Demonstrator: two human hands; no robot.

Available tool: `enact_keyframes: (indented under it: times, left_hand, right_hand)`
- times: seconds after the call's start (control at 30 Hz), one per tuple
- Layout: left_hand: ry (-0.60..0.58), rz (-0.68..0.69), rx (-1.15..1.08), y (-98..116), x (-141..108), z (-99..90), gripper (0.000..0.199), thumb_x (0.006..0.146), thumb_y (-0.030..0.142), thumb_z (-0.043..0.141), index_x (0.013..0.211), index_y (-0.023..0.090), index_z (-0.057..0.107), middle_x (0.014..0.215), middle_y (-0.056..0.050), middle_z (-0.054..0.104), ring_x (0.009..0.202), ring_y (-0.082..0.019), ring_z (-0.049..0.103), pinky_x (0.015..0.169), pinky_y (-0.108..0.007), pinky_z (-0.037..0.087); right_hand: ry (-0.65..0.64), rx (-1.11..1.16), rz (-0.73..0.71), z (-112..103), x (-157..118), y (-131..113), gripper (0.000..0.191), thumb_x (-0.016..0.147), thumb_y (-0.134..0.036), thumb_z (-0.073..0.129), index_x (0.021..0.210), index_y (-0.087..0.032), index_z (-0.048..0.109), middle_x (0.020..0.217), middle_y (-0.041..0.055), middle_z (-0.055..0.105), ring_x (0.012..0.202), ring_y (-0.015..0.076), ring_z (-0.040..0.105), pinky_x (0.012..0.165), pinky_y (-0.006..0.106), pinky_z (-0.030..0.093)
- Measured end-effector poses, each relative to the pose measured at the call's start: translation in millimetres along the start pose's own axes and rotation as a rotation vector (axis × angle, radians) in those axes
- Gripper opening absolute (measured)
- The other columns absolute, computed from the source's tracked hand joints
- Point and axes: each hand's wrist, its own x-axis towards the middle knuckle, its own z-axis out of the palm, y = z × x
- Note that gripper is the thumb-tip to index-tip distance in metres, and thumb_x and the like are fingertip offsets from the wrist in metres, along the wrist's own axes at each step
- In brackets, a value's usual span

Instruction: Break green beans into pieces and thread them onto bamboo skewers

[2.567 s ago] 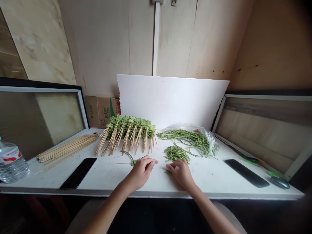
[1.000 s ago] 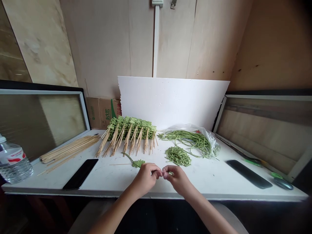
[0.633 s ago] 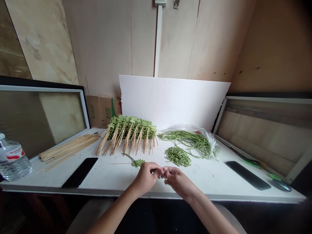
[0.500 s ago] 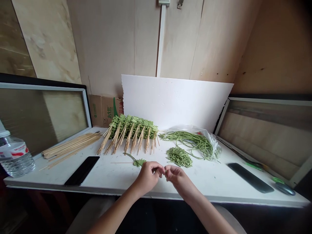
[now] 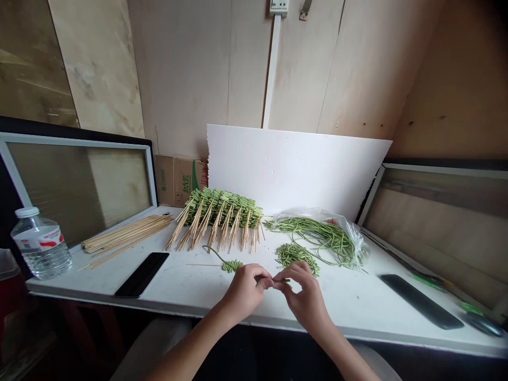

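Observation:
Above the table's front edge my left hand (image 5: 243, 291) and my right hand (image 5: 305, 290) meet at the fingertips, both pinched. Between them is a thin green bean (image 5: 287, 280), a short end of which shows at my right fingers; the rest is mostly covered. Just beyond my left hand lies a skewer threaded with a row of bean pieces (image 5: 231, 266), its bare stick pointing left. A curved long bean (image 5: 214, 252) runs beside it towards my left hand. Behind my right hand sits a heap of cut bean pieces (image 5: 293, 253).
Finished bean skewers (image 5: 226, 209) are stacked at the back, left of a plastic bag (image 5: 359, 241) of long beans (image 5: 325, 233). Bare skewers (image 5: 127, 233), a phone (image 5: 142, 275) and a water bottle (image 5: 42, 246) stand left. A dark flat object (image 5: 420, 300) and a mouse (image 5: 484, 323) lie right.
My right hand has turned and its fingers are raised higher, with a bean end now showing there. The view has swung slightly left, so the table appears shifted right.

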Motion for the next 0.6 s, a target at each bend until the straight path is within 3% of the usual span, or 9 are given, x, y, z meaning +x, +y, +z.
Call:
enact_keyframes:
  times: [0.2,0.4,0.47,0.6]
  left_hand:
    - [-0.072,-0.002,-0.127,-6.8,1.4,2.3,0.02,0.086,0.011,0.061,0.072,0.015,0.076,0.068,-0.004,0.07,0.059,-0.014,0.061,0.06,-0.025,0.049]
    - [-0.12,-0.072,-0.252,-22.7,7.7,-3.5,0.023,0.09,0.026,0.063,0.076,0.013,0.075,0.064,-0.004,0.066,0.053,-0.012,0.055,0.053,-0.024,0.045]
    - [-0.1,-0.113,-0.265,-30.1,10.3,-7.7,0.027,0.091,0.034,0.065,0.078,0.013,0.075,0.065,-0.004,0.065,0.053,-0.011,0.054,0.053,-0.023,0.044]
    - [-0.069,-0.152,-0.204,-39.6,12.9,-12.3,0.044,0.097,0.05,0.057,0.086,0.012,0.076,0.07,-0.005,0.065,0.061,-0.014,0.055,0.059,-0.026,0.045]
  right_hand:
    - [0.013,0.18,0.14,6.8,-4.2,3.6,0.021,0.087,-0.044,0.073,0.074,-0.027,0.075,0.076,0.0062,0.068,0.087,0.0284,0.056,0.077,0.041,0.047]
    - [-0.011,0.429,0.237,2.5,3.4,18.9,0.032,0.083,-0.056,0.076,0.079,-0.024,0.075,0.083,0.0064,0.069,0.079,0.0245,0.062,0.068,0.037,0.05]
    - [0.015,0.343,0.226,-4.1,8.5,30.1,0.033,0.084,-0.057,0.074,0.081,-0.024,0.076,0.088,0.0079,0.071,0.082,0.0262,0.063,0.07,0.039,0.052]
    - [0.038,-0.142,0.091,-8.2,9.1,65.8,0.03,0.087,-0.055,0.071,0.083,-0.027,0.081,0.081,0.0091,0.071,0.086,0.0314,0.06,0.081,0.049,0.05]
